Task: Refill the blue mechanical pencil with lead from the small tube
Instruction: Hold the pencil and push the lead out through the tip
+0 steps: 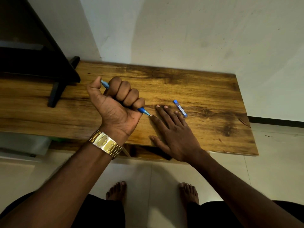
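The blue mechanical pencil (142,111) is clenched in the left hand's (115,106) fist, tip touching the right hand's (172,129) forefinger. That hand lies flat, fingers released, near the table's (213,89) front edge, lead tube (180,108) just beside its fingertips.

A home room: wooden table (197,89) against a plain wall (181,30) (tiled floor (156,178), bare feet (117,190)).

Bare table (205,89) surrounds lead tube (180,108); right hand (174,129) alongside.

Obscured items noted.
Pencil (142,111) barrel largely hidden inside left fist (115,102); tube (180,108) label too small to read.
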